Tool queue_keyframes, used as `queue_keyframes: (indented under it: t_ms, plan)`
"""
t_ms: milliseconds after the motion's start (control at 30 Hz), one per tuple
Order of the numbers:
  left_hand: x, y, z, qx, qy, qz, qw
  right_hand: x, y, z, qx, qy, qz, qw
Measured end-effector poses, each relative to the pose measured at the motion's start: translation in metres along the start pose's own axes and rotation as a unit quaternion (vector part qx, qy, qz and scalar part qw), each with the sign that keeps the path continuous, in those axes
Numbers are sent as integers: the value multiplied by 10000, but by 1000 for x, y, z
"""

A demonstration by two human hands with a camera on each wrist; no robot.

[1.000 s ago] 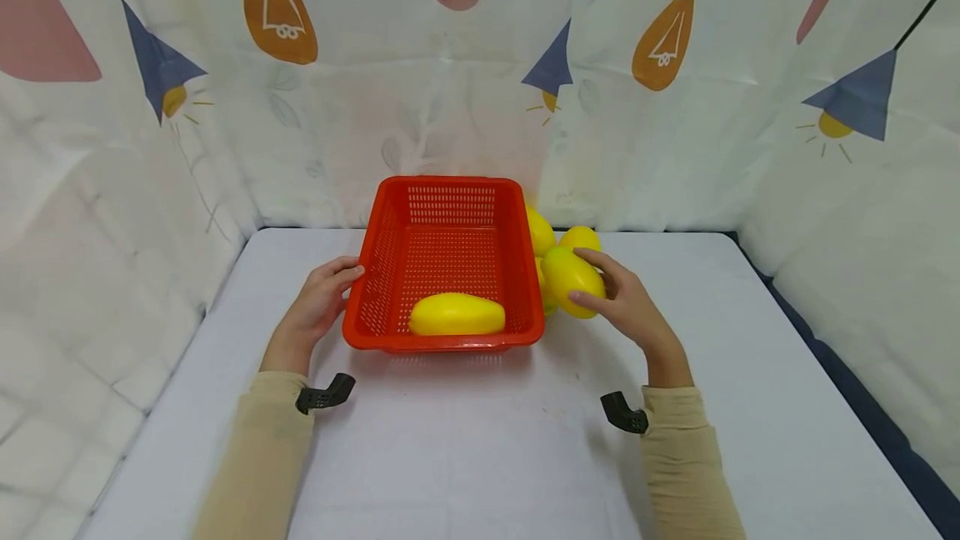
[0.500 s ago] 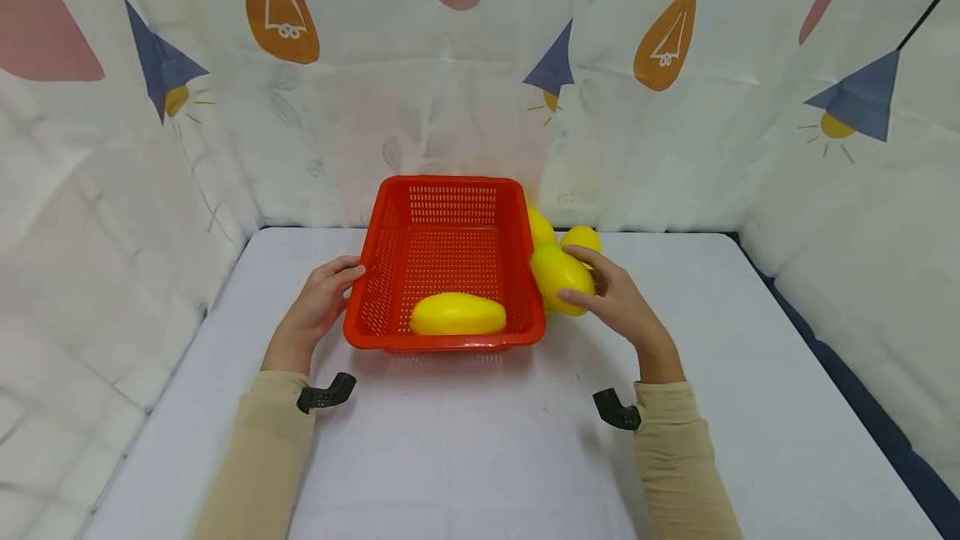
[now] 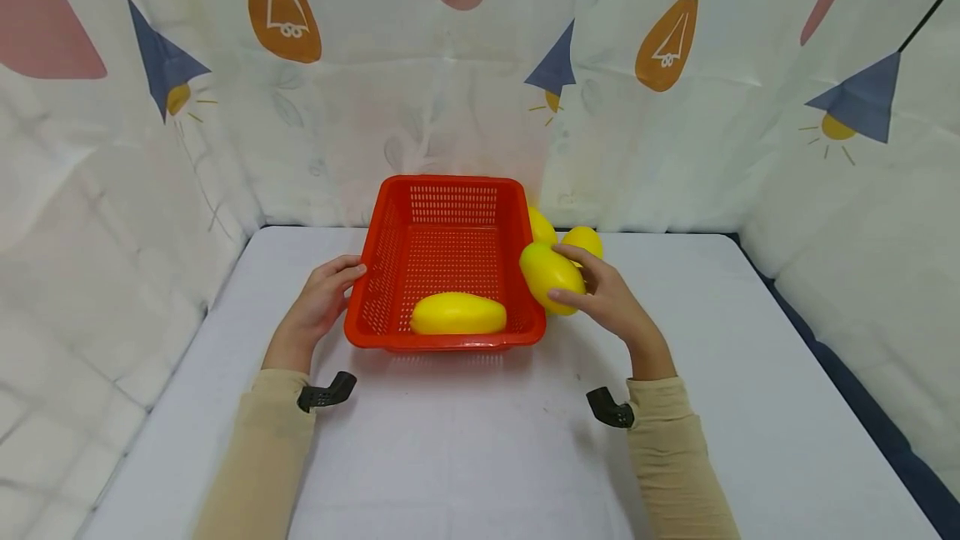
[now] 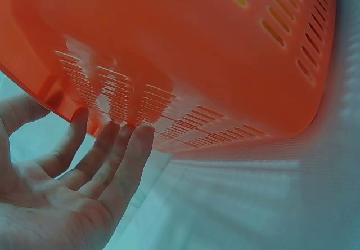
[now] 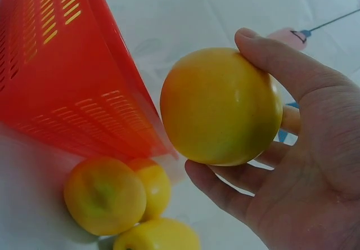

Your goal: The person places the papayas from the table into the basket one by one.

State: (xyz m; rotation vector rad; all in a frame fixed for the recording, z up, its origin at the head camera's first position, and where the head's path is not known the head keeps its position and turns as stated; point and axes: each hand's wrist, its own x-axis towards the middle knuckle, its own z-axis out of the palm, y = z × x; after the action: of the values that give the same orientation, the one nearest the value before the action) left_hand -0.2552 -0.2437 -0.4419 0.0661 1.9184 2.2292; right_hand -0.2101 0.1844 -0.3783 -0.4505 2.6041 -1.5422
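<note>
A red plastic basket (image 3: 442, 342) with slotted walls stands tilted toward me at the back of the table. My left hand (image 3: 318, 298) holds its left side, thumb at the rim and fingertips against the slotted outer wall (image 4: 185, 126). Inside, along the near wall, lies one yellow mango (image 3: 459, 314). Fingers and thumb of my right hand (image 3: 611, 307) grip another mango (image 3: 551, 277), yellow with a greenish tint. In the right wrist view this held mango (image 5: 222, 106) is above the loose fruit, beside the basket wall; from the head it overlaps the right rim.
More yellow mangoes lie on the white table right of the basket, one near its far corner (image 3: 542, 226) and one farther right (image 3: 583, 242). The right wrist view shows three of them, including a near one (image 5: 104, 196). A printed cloth wall (image 3: 450, 132) rises behind.
My right hand has moved left with its mango, from beside the basket to over its right rim. The left hand and the basket have stayed in place.
</note>
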Motion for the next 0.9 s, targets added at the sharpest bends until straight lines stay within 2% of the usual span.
queue_keyframes:
  t_ms: [500,900]
  plan:
    - [0,1,0,11,-8,-12,10000,6,-7,8,26,-120,-25,9999]
    - [0,1,0,72,8,-65,10000,11,-8,13,5,-194,-200,9996]
